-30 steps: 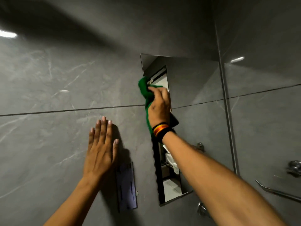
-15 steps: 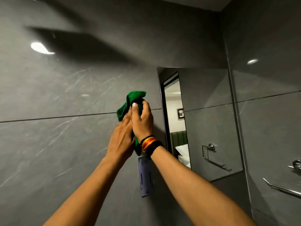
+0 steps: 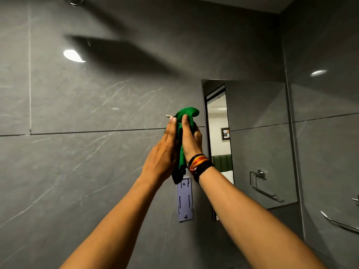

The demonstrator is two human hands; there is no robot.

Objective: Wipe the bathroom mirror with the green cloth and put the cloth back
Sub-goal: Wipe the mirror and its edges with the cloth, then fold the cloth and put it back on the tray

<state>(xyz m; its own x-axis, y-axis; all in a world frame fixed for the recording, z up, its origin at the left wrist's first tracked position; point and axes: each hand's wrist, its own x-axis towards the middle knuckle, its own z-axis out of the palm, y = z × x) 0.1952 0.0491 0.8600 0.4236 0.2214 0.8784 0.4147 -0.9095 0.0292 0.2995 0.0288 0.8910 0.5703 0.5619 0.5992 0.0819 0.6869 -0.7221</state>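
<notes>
The green cloth is held up against the grey tiled wall, just left of the mirror. My right hand, with coloured bands at the wrist, grips the cloth from the right. On the other side, my left hand presses flat against it with fingers straight. A small metal hook sticks out of the wall beside my left fingertips. The cloth's lower end hangs down between my wrists. The mirror reflects a doorway and a towel holder.
A pale purple plastic bracket is fixed to the wall below my hands. Metal rails run along the right-hand wall. A shower fitting shows at the top left. Grey tile wall spreads to the left.
My right hand took the cloth off the mirror and moved it left onto the wall. My left hand left the wall and joined it on the cloth. The view swung left and up.
</notes>
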